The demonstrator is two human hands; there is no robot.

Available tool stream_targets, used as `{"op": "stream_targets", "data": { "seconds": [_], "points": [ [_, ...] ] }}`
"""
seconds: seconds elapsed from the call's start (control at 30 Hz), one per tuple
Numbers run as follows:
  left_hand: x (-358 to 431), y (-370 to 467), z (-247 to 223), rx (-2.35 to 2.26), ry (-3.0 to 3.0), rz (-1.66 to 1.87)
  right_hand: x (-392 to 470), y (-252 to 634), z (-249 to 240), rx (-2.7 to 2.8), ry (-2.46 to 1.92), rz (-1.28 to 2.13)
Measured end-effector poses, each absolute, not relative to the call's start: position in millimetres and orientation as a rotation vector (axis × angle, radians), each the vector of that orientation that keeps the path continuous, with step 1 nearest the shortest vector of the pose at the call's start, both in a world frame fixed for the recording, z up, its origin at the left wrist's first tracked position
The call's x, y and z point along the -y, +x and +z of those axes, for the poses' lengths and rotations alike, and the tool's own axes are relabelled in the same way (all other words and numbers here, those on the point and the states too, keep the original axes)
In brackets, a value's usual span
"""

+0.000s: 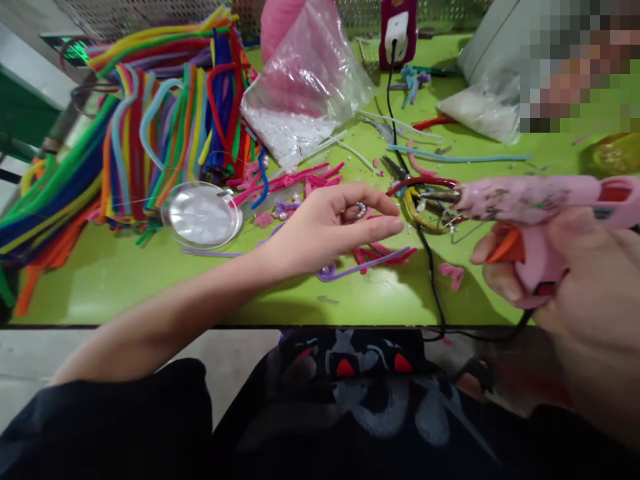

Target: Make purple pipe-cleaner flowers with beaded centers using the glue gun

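My right hand grips a pink hot glue gun, its fingers beside the orange trigger. The glue gun's nozzle points left, over red-and-yellow-handled pliers on the table. My left hand hovers over pink and purple pipe cleaner pieces. Its fingers are curled, and the thumb and index tips come close together; whatever is between them, if anything, is too small to make out. A small beaded ring shows at the curled fingers.
Bundles of coloured pipe cleaners fill the left side. A clear round dish and a plastic bag of white beads stand nearby. A black cable crosses the green table to a plugged-in white adapter.
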State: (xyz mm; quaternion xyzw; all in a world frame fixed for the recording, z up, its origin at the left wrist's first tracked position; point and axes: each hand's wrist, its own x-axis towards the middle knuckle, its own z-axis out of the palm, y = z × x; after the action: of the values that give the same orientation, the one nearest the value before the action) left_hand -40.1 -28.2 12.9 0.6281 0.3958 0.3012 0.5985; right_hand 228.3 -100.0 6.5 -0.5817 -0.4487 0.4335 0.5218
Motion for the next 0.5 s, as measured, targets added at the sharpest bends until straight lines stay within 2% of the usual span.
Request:
{"op": "stream_targets", "data": {
  "seconds": [0.33, 0.5],
  "points": [
    [32, -35, 6, -0.864, 1.313, 0.815, 100, 216, 1, 1.112, -1.332, 1.135],
    [31, -66, 9, -0.985, 1.266, 0.97, 95, 222, 2, 1.035, -1.341, 1.079]
  ]
}}
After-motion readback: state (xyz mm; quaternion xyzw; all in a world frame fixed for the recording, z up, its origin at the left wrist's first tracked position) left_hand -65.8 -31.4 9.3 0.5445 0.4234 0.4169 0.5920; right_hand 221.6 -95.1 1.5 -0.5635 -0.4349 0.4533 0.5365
